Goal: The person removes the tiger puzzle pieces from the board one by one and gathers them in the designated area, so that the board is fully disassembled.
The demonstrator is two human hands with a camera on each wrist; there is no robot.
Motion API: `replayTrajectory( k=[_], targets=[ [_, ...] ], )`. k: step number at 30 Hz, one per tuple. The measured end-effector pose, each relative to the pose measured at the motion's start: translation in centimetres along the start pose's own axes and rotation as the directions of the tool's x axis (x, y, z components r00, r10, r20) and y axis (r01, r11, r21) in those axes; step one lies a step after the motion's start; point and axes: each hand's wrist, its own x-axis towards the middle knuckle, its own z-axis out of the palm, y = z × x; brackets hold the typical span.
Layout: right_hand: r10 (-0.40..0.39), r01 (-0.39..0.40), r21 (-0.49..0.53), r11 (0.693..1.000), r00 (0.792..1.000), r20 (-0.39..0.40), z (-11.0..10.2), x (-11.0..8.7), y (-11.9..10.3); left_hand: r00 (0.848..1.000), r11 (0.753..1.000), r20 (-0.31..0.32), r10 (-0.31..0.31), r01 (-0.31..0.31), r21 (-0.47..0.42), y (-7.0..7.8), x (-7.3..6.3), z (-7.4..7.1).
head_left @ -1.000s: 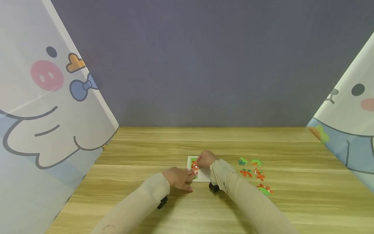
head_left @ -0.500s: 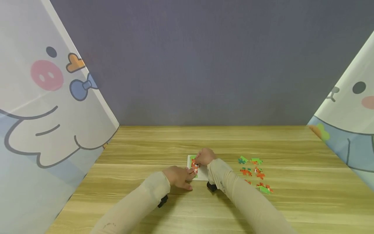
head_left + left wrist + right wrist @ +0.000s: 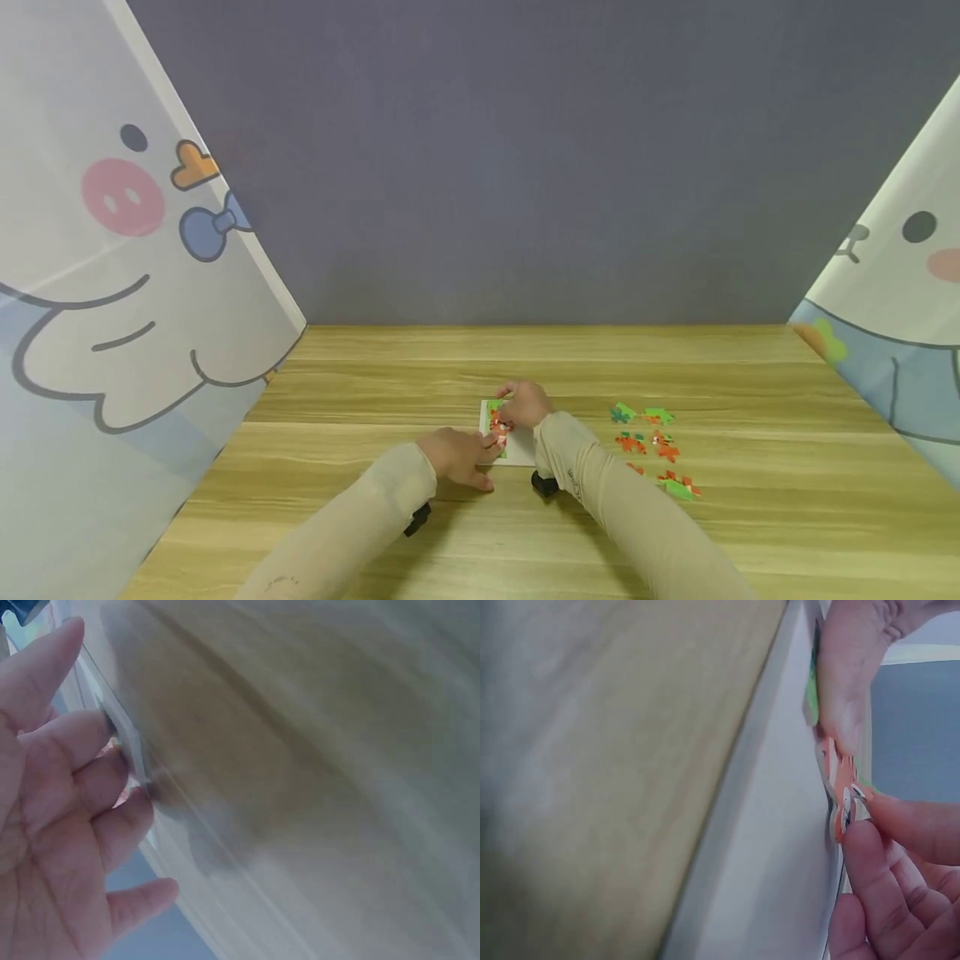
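Note:
A small white puzzle board (image 3: pixel 522 452) lies on the table, and joined pieces of an orange-and-green animal jigsaw (image 3: pixel 495 408) cover its left part. My left hand (image 3: pixel 459 457) rests at the board's lower left with its fingers extended onto the joined pieces. From the upper right my right hand (image 3: pixel 527 406) reaches over the board. Its thumb and index finger pinch an orange jigsaw piece (image 3: pixel 843 780) with a printed eye, right at the edge of the joined part, close to the left hand's fingers. The fingers partly hide the picture in the head view.
Several loose jigsaw pieces lie to the right of the board, among them a green piece (image 3: pixel 659 415), an orange piece (image 3: pixel 665 448) and an orange-and-green piece (image 3: pixel 679 487). A grey partition (image 3: pixel 547 167) rises behind the wooden table (image 3: pixel 375 350). Printed cartoon panels flank both sides.
My right hand has shifted slightly left over the board, and its sleeve now uncovers an orange piece on the table. The left hand has stayed in place.

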Motion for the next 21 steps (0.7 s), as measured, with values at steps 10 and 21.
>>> replayTrajectory(
  k=[10, 21],
  targets=[
    [-0.036, 0.036, 0.033, 0.999, 0.999, 0.003, -0.5, -0.1, 0.5, 1.0, 1.0, -0.011, 0.01, -0.01, -0.007, -0.2, 0.1, 0.3],
    [-0.086, 0.086, 0.009, 0.996, 0.996, 0.001, -3.6, -1.7, 2.1, 1.0, 0.999, -0.011, 0.022, -0.023, -0.042, -0.3, 0.0, 0.2]
  ],
)
